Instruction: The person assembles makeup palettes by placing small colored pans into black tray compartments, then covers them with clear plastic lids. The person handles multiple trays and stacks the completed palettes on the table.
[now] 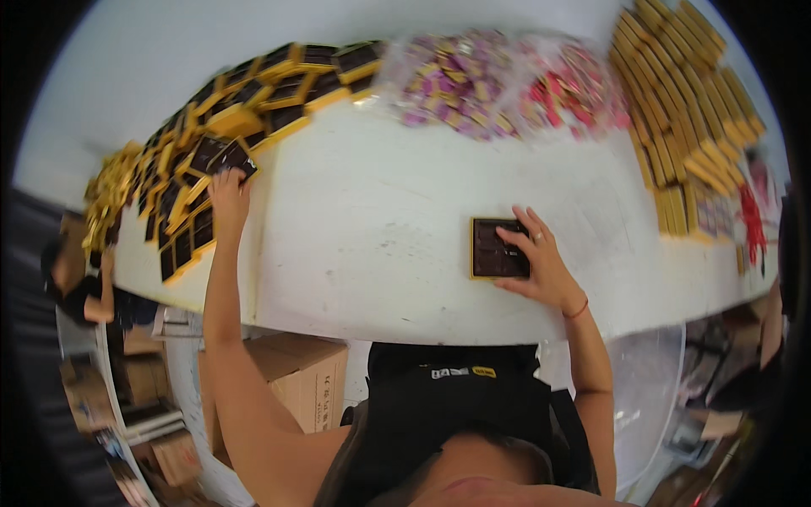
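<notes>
On the white table in front of me lies a square, gold-edged box point(487, 248) with a dark brown compartment insert. My right hand point(547, 266) grips it from the right, thumb at the near edge and a finger over the insert. My left hand point(229, 193) reaches far left to a heap of similar boxes point(284, 91). Its fingers are closed on the near edge of a dark compartment tray point(232, 157) on top of the heap. The fingertips under that tray are partly hidden.
Clear bags of purple-and-gold pieces point(456, 84) and red-pink pieces point(570, 91) lie along the back. Stacked gold boxes point(676, 93) fill the far right, near red ribbons point(750, 220). Gold ribbon point(106, 194) lies far left, near another person point(80, 279). A cardboard carton point(308, 380) stands below.
</notes>
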`<state>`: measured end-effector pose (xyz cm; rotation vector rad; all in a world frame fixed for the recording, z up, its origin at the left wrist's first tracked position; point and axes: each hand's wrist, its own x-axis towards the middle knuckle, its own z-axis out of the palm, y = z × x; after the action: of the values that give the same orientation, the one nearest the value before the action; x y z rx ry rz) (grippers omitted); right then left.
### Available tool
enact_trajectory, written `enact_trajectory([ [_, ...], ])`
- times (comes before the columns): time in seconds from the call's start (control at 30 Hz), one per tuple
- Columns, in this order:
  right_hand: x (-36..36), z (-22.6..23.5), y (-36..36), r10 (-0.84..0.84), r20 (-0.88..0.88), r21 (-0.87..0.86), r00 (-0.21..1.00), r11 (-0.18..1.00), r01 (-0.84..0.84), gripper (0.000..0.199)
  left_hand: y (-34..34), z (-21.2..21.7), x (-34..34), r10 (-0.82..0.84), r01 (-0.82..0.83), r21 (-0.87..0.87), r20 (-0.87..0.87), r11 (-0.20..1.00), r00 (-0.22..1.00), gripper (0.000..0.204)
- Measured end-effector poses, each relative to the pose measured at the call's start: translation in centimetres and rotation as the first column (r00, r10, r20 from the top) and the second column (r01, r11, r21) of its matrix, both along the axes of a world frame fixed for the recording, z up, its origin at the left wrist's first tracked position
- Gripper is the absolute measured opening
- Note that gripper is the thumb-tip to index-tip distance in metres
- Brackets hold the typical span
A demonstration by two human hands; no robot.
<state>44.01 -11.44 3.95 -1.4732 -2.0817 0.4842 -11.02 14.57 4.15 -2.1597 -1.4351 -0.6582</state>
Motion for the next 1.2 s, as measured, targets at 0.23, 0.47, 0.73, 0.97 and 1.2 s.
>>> enact_trajectory([
  [0.23,0.3,-0.4,-1.0,-0.024,-0.165,-0.034,0.986,0.999,0.019,0.075,-17.7,-4.2,21.4,-0.557,0.642,-0.19,0.356,0.743,0.75,0.018],
  [0.47,-0.5,0.1,-1.2,-0.046,-0.093,-0.014,0.995,0.999,0.045,0.081,-17.9,-0.1,24.5,-0.613,0.744,-0.157,0.471,0.65,0.634,0.038],
  [0.73,-1.3,0.2,-0.7,-0.107,-0.129,0.051,0.986,0.992,0.114,0.076,1.4,-3.1,-6.2,0.394,-0.379,-0.183,0.059,0.907,0.917,0.082],
  [0.97,-0.3,0.0,-0.8,-0.159,-0.152,0.014,0.976,0.987,0.163,0.072,0.0,-2.3,2.4,0.19,-0.186,-0.037,0.158,0.982,0.969,0.026],
  [1.2,0.1,-0.1,-0.7,-0.097,-0.079,-0.005,0.992,0.995,0.097,0.087,-16.3,-1.4,17.3,-0.249,0.378,-0.296,0.394,0.877,0.885,0.037],
])
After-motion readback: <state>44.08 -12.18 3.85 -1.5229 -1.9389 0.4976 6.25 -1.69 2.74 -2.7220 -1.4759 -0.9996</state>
